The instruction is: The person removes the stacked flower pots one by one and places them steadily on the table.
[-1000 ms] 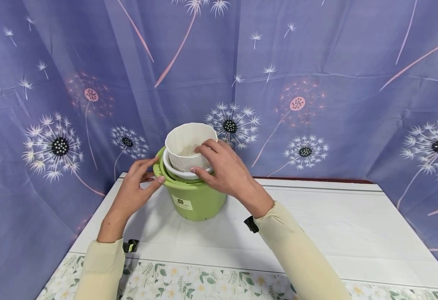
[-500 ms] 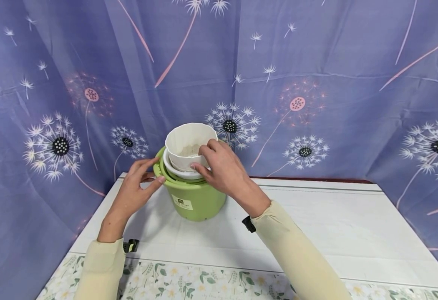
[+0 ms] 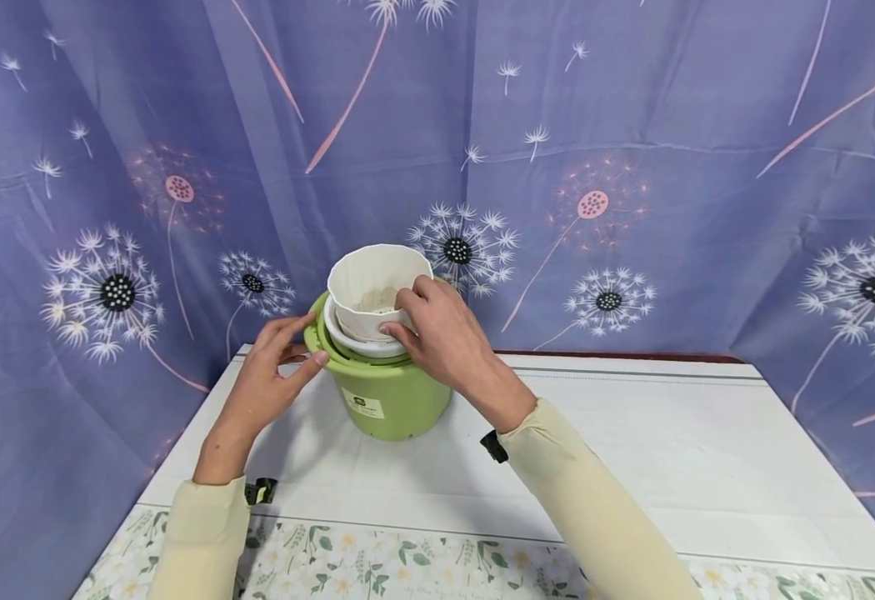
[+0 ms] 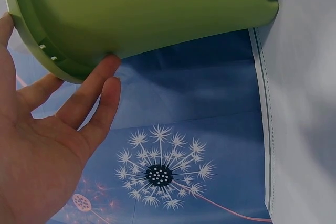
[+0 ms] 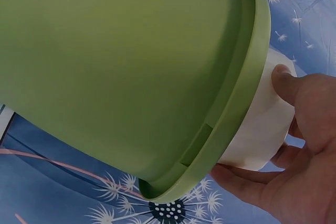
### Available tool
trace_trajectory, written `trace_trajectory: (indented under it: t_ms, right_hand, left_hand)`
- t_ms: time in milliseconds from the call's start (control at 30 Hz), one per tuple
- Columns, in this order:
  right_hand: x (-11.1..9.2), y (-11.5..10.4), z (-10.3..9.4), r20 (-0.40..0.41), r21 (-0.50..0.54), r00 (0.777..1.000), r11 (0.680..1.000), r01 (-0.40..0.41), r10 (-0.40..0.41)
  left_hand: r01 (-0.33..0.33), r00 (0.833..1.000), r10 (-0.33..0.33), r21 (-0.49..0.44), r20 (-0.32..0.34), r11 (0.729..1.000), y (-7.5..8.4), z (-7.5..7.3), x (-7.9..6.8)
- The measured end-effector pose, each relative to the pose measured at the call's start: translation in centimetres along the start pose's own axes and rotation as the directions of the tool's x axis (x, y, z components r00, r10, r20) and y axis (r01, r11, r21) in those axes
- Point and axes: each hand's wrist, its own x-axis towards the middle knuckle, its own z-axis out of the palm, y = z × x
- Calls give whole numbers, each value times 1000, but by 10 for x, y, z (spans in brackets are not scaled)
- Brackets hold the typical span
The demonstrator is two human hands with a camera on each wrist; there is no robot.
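Observation:
A green flower pot [image 3: 394, 402] stands upright on the table, with a pale label on its front. Nested inside it are a white pot with a smooth rim [image 3: 362, 344] and, uppermost, a white flower pot with a scalloped rim [image 3: 368, 275], sticking up above the green one. My left hand [image 3: 261, 383] holds the green pot's rim at its left side, thumb towards the front. With my right hand [image 3: 448, 337] I pinch the near right wall of the scalloped pot, thumb outside and fingers over the rim. Brownish residue shows on that pot's inner floor.
A white cloth [image 3: 617, 442] covers the table, with a flowered border [image 3: 377, 558] along the near side. Purple-blue curtains [image 3: 632, 100] printed with dandelions hang close behind the pots and along both sides.
My right hand has shifted slightly left, and its fingers have drawn in from the scalloped pot's interior towards its near wall. The left hand and the pots look nearly still.

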Motion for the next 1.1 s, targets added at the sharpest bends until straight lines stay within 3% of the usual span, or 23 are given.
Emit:
trace_trajectory:
  t_ms: [1100]
  right_hand:
    - [2,0,-1,-85,114,996,993,3,7]
  left_hand:
    - [-4,1000,4,-29,1,1000,0,-1,1]
